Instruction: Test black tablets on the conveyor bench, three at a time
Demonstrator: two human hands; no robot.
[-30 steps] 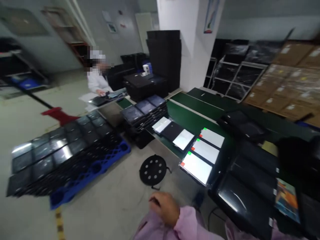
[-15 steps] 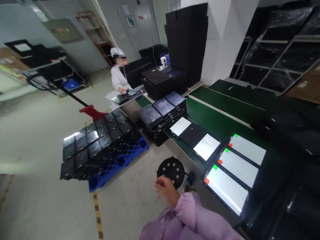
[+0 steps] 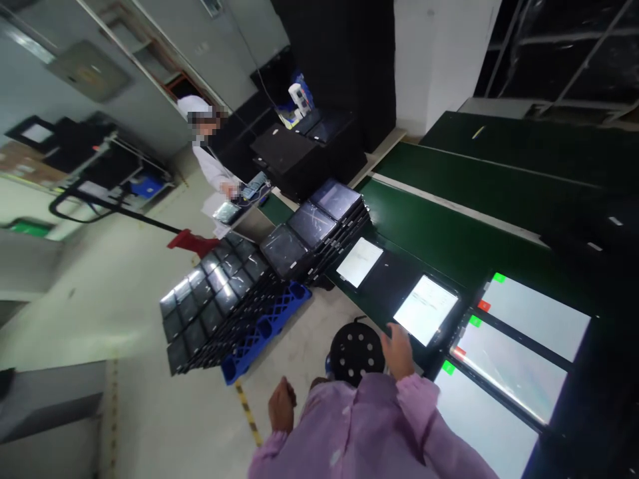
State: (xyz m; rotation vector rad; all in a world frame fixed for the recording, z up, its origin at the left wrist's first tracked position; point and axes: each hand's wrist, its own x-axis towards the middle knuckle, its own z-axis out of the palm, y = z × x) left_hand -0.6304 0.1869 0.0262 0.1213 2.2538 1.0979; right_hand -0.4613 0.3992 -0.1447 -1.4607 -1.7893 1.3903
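My right hand (image 3: 398,350) reaches forward at the bench's near edge, fingers loosely extended and holding nothing visible. It is nearest to a lit white screen panel (image 3: 426,309), close to its lower left corner; I cannot tell whether it touches. My left hand (image 3: 282,407) hangs low beside my body, fingers curled in, with nothing visible in it. A second lit panel (image 3: 359,261) lies farther along the bench. To the right, three larger lit panels, the middle one (image 3: 516,366) among them, lie side by side with green and red corner marks.
A black round stool (image 3: 357,352) stands in front of me. Stacked dark panels (image 3: 284,249) sit on the green bench (image 3: 424,199). More stacks rest on a blue pallet (image 3: 267,329) beside a red pallet jack (image 3: 194,243). A person in white (image 3: 212,166) works at the far end.
My view has turned and moved closer to the bench. My right hand has moved right, from over the stool to beside the lit panel. My left hand has come into view.
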